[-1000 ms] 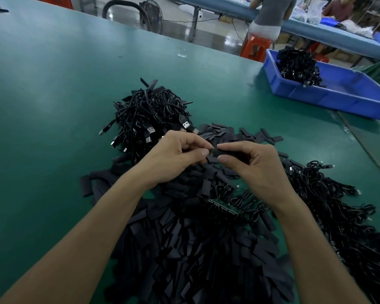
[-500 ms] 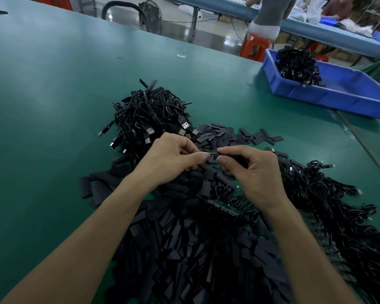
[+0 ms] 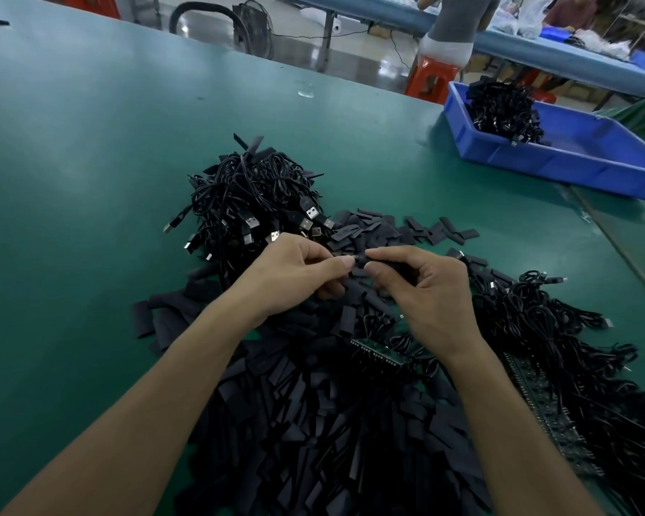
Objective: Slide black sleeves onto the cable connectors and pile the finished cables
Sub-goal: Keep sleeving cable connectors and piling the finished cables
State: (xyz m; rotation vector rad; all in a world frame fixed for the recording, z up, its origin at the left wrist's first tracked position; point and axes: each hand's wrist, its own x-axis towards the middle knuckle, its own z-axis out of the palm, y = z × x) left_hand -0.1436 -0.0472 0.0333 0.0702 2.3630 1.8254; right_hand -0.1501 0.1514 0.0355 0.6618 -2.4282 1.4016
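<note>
Black sleeve [image 3: 391, 264] is being pinched by right hand [image 3: 432, 292] over loose sleeve heap [image 3: 313, 422] | left hand [image 3: 295, 277] is pinching cable connector [image 3: 357, 258] at sleeve mouth | risk: skewed entry buckling flattened sleeve; weak pinch dropping connector into heap.

No readable writing shows on the cables [image 3: 254, 195] or blue bin [image 3: 574, 169].

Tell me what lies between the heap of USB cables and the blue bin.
Only bare green table between the cable heap and the blue bin, in the head view.
</note>
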